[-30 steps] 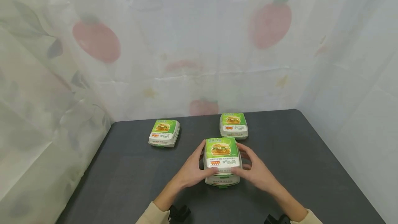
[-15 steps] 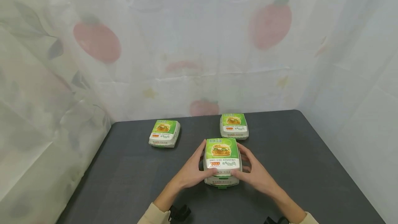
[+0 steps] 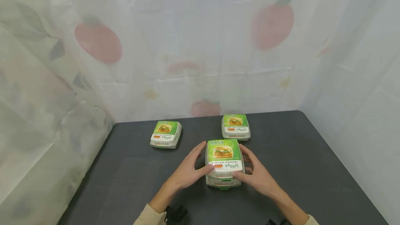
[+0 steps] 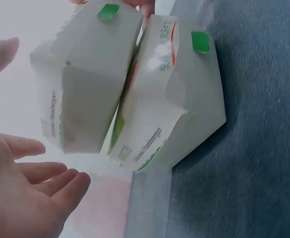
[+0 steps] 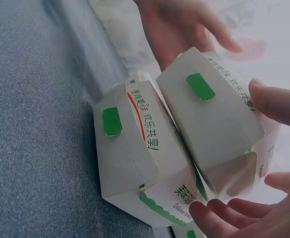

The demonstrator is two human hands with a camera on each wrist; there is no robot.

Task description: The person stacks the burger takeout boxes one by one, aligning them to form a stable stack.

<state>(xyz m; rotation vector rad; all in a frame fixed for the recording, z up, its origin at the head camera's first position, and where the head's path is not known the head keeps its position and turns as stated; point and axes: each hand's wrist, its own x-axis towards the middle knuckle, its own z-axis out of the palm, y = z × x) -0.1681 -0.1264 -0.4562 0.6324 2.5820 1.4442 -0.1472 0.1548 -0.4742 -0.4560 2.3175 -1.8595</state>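
Two burger boxes of white card with green tops are stacked at the middle of the table. In the head view the upper burger box (image 3: pixel 225 157) sits on the lower burger box (image 3: pixel 223 182), with a thin gap between them in the wrist views. My left hand (image 3: pixel 186 170) stands at the stack's left; its spread fingers (image 4: pixel 70 191) are apart from the card in the left wrist view. At the right side is my right hand (image 3: pixel 258 176), its thumb by the upper box's front edge and its loosely bent fingers (image 5: pixel 216 215) beside the stack. Light contact there is hard to tell.
Another burger box (image 3: pixel 165 134) lies at the back left of the dark table (image 3: pixel 125 176). Just behind the stack is one more burger box (image 3: pixel 235 127). A pale curtain (image 3: pixel 193 44) with fruit prints hangs beyond the table's back edge.
My left hand has drawn back a little to the left, away from the upper burger box it held. The right hand has hardly moved, and the stack stays in place.
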